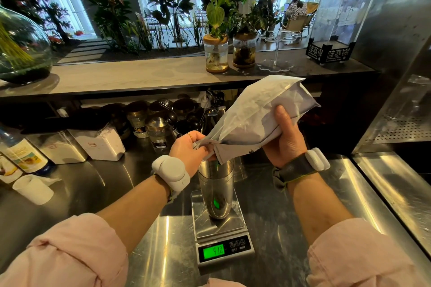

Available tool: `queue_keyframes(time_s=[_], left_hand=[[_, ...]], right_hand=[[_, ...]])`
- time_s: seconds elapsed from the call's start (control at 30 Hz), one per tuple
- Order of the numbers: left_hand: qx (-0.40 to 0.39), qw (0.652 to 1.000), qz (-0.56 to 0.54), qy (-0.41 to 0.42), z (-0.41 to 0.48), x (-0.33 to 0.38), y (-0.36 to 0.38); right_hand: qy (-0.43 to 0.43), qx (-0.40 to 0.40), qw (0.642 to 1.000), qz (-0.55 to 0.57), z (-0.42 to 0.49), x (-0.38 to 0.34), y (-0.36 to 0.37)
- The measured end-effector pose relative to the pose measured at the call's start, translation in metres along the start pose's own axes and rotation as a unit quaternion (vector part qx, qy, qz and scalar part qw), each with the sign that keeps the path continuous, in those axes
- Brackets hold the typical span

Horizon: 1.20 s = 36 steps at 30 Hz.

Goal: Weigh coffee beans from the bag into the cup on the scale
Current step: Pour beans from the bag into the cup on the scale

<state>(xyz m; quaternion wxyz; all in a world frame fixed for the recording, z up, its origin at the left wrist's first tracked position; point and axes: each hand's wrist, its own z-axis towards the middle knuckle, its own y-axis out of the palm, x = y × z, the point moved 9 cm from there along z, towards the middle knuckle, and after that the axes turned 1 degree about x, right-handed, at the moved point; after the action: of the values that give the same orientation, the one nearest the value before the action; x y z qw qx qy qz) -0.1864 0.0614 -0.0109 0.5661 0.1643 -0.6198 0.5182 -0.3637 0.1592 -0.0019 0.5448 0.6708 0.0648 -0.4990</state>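
- Tilting bag [251, 119] mouth-down over cup [215, 182] sitting on scale [219, 223].
- Pinching bag mouth with left hand [189, 149], gripping bag body with right hand [283, 140].
- Likely best: keeping mouth narrow, trickling slowly, watching green readout [213, 250].

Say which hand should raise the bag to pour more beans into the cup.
Right, probably. The right hand grips the bag by its raised body, so it sets the tilt. The left hand pinches the mouth over the cup, steadying the opening.
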Motion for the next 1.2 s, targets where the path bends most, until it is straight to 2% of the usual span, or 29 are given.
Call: queue_keyframes(time_s=[0.23, 1.2], left_hand=[[0.002, 1.000, 0.029, -0.007, 0.0019, -0.0019, -0.0006], [0.000, 0.999, 0.032, -0.009, 0.0023, -0.0032, 0.0003]], right_hand=[[-0.008, 0.001, 1.000, 0.008, -0.0015, -0.0049, 0.0022], [-0.003, -0.004, 1.000, -0.001, -0.0019, -0.0044, 0.0035]])
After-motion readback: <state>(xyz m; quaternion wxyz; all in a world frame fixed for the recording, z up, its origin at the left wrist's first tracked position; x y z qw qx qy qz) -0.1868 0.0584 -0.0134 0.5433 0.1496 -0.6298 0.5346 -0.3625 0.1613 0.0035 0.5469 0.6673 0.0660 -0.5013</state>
